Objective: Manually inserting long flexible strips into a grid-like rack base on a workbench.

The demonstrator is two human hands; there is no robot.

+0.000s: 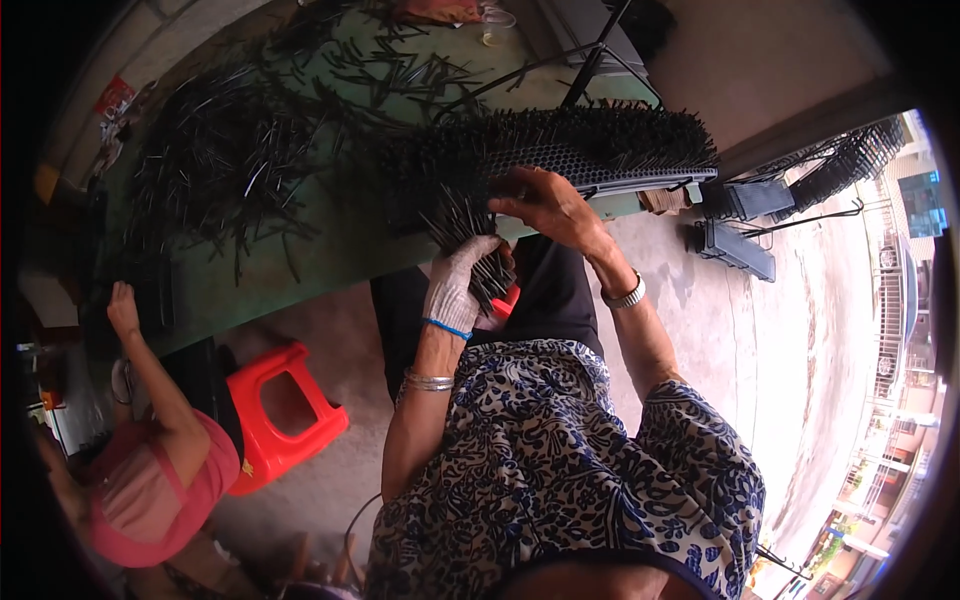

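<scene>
My left hand [457,285], in a white knit glove with a blue cuff edge, is closed round a bundle of thin black rods [460,222]. The bundle fans out upward at the table's near edge. My bare right hand [552,210] is just beside the bundle's top, fingers bent and drawn together; anything between its fingertips is too dark to make out. Right behind both hands is a long perforated rack [540,160] with honeycomb-like holes. Black rods stand packed upright [640,130] in much of it.
A big heap of loose black rods [215,140] covers the left of the green table [340,270]. A co-worker in pink [160,490] sits at left, one hand at the table edge. Nearby is a red stool [290,415]. Grey racks [735,250] stand on the floor at right.
</scene>
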